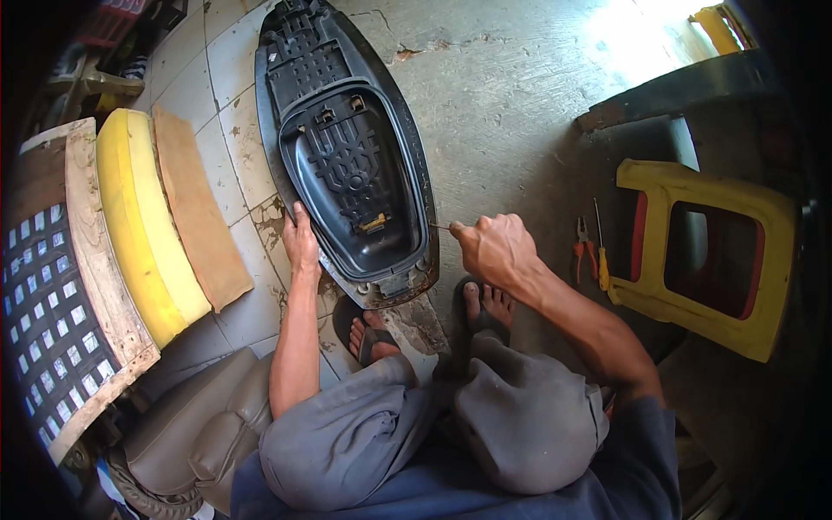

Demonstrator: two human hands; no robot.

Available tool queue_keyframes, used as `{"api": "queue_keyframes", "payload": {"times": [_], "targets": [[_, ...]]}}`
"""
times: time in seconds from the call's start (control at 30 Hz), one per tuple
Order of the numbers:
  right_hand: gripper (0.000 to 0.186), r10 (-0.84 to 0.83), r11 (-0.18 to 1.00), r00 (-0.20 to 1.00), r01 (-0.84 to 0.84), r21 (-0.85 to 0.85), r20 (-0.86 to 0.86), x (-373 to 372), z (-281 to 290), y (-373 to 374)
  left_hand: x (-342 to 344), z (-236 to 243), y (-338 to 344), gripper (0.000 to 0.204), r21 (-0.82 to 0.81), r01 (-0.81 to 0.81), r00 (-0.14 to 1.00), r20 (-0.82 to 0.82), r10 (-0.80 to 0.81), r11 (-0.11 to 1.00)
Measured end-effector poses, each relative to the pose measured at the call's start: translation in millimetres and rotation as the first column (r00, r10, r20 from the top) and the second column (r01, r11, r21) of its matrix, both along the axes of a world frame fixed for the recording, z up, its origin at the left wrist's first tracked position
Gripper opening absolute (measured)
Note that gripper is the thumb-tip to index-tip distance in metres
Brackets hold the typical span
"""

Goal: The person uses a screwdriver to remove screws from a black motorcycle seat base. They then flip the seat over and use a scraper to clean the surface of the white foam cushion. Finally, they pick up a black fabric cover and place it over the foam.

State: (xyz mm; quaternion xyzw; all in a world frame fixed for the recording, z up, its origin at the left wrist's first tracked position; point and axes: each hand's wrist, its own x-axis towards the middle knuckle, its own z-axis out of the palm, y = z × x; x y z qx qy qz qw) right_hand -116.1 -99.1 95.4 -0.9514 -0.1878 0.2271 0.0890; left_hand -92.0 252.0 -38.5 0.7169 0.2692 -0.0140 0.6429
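A long black motorcycle seat lies upside down in front of me, its ribbed plastic base facing up. My left hand grips its left edge near the wide end, thumb on top and the other fingers mostly hidden beneath. Beside the opposite edge, my right hand is closed in a fist around a thin metal-shafted tool. The shaft's tip meets the seat's right rim. The tool's handle is hidden inside the fist, so its exact kind cannot be made out.
Red-handled pliers and a yellow-handled screwdriver lie on the floor to the right, beside a yellow plastic stool on its side. At left are yellow foam, a brown board, a webbed wooden frame and brown upholstered cushions.
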Motion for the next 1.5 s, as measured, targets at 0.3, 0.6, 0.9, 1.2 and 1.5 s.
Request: {"api": "queue_keyframes", "payload": {"times": [0.3, 0.6, 0.9, 1.2, 1.5], "targets": [[0.027, -0.369, 0.614, 0.923, 0.330, 0.717, -0.109, -51.3, -105.3, -22.6, 7.0, -0.9, -2.7, 0.064, 0.069, 0.008, 0.996, -0.094, -0.001, 0.998], [0.024, -0.388, 0.877, 0.921, 0.370, 0.306, -0.001, -33.5, -44.0, -15.4, 3.5, -1.0, -1.2, 0.062, -0.024, 0.011, 1.000, -0.022, -0.012, 1.000], [0.028, -0.542, 0.772, 0.823, 0.408, 0.487, 0.171, -69.4, -106.7, 19.4, 0.7, 6.1, -8.5, 0.064, 0.054, 0.015, 1.000, 0.004, -0.016, 0.998], [0.019, -0.466, 0.838, 0.866, 0.366, 0.404, 0.183, -27.3, -58.6, -11.3, 1.9, 12.4, -14.5, 0.066, 0.127, -0.028, 0.999, -0.025, 0.031, 0.991], [0.022, -0.461, 0.808, 0.887, 0.404, 0.428, 0.033, 7.5, -79.7, 0.7, -2.3, 9.5, -8.0, 0.065, -0.016, 0.001, 1.000, -0.010, -0.001, 1.000]]}}
